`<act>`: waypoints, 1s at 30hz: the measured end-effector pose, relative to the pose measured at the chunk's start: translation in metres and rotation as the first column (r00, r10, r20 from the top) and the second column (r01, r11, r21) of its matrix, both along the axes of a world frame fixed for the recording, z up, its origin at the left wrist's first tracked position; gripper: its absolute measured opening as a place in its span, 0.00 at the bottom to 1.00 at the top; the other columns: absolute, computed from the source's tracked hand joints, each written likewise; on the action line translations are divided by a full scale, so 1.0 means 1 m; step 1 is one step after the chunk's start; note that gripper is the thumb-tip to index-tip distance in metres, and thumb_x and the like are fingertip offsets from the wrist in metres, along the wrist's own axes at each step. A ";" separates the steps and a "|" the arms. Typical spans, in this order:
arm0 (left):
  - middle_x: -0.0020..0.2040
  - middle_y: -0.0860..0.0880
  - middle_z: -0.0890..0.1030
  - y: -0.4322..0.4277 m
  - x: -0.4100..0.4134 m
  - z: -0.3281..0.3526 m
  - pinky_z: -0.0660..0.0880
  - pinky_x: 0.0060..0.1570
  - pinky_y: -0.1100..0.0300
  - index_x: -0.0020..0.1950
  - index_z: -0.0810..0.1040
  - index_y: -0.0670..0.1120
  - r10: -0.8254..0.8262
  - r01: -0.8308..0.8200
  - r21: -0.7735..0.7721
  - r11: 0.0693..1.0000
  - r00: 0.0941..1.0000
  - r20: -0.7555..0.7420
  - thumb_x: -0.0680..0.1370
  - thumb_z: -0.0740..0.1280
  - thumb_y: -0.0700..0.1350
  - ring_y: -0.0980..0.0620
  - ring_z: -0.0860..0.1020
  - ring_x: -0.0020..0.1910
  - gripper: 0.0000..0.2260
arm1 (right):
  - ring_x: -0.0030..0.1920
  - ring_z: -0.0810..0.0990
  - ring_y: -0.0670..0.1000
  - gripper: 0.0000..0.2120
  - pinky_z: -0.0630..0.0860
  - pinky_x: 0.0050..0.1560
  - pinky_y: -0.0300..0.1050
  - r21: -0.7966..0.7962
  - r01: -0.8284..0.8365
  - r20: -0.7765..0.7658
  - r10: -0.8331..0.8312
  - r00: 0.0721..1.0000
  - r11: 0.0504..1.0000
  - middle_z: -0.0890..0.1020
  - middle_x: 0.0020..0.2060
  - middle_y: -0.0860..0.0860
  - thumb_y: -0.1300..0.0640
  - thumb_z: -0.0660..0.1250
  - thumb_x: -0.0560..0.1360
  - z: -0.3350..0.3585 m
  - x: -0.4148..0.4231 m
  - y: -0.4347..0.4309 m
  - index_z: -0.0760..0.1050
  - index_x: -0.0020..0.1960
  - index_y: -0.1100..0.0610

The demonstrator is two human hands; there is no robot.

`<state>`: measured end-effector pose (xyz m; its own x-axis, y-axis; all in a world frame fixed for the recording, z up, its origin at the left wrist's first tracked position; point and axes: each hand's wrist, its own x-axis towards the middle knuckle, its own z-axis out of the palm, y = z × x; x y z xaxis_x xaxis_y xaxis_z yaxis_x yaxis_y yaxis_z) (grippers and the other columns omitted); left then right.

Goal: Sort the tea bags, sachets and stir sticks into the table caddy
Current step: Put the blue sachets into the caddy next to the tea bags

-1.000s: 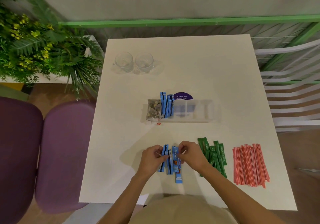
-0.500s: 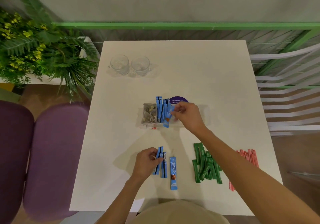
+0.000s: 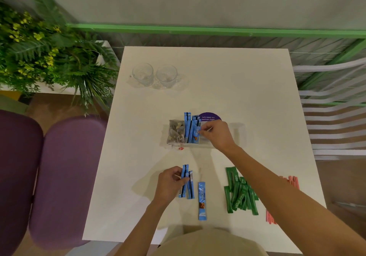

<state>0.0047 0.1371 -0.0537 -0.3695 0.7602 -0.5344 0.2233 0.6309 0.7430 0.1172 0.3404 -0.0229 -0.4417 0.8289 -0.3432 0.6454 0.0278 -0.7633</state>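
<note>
1. My left hand [image 3: 170, 183] sits close to my body, fingers curled round a sachet pair [image 3: 187, 184].
2. My right arm [image 3: 277, 186] stretches forward; right hand [image 3: 216, 135], knuckles up, pinches one blue sachet [image 3: 196, 132].

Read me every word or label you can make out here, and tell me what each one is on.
"NESCAFE": on the lone blue sachet lying flat.
"Let's keep our pantries clean": on the purple round sign behind the caddy.
Green sachets: white lettering, too blurred to read.
Blue sachets in the left hand: print too small.
Red tea bag tag: too small.
</note>
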 end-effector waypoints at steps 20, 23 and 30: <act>0.40 0.51 0.85 0.013 0.002 0.011 0.77 0.40 0.64 0.43 0.83 0.50 0.076 -0.085 0.067 0.994 0.990 0.118 0.72 0.74 0.40 0.55 0.83 0.39 0.05 | 0.30 0.77 0.38 0.04 0.74 0.37 0.34 -0.353 -0.160 0.004 0.172 0.985 0.922 0.83 0.36 0.50 0.62 0.76 0.68 -0.012 0.043 -0.105 0.82 0.39 0.56; 0.40 0.50 0.85 0.016 0.004 0.015 0.74 0.36 0.69 0.45 0.83 0.47 0.112 -0.127 0.086 0.988 0.981 0.160 0.73 0.74 0.39 0.58 0.82 0.37 0.04 | 0.29 0.79 0.44 0.03 0.75 0.36 0.35 -0.354 -0.129 -0.035 0.124 0.992 0.926 0.82 0.28 0.48 0.64 0.75 0.69 -0.011 0.046 -0.101 0.81 0.38 0.61; 0.38 0.48 0.84 0.021 -0.003 0.023 0.72 0.34 0.72 0.45 0.83 0.42 0.178 -0.200 0.095 0.975 0.963 0.203 0.73 0.73 0.38 0.62 0.80 0.34 0.03 | 0.31 0.82 0.44 0.04 0.74 0.33 0.32 -0.241 -0.094 -0.047 0.085 0.995 0.966 0.85 0.33 0.55 0.62 0.71 0.74 0.006 0.033 -0.060 0.83 0.42 0.61</act>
<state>0.0016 0.1580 -0.0303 -0.4112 0.7463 -0.5234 -0.0461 0.5564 0.8297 0.1503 0.2806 -0.0172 -0.5259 0.6796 -0.5114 0.6207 -0.1045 -0.7771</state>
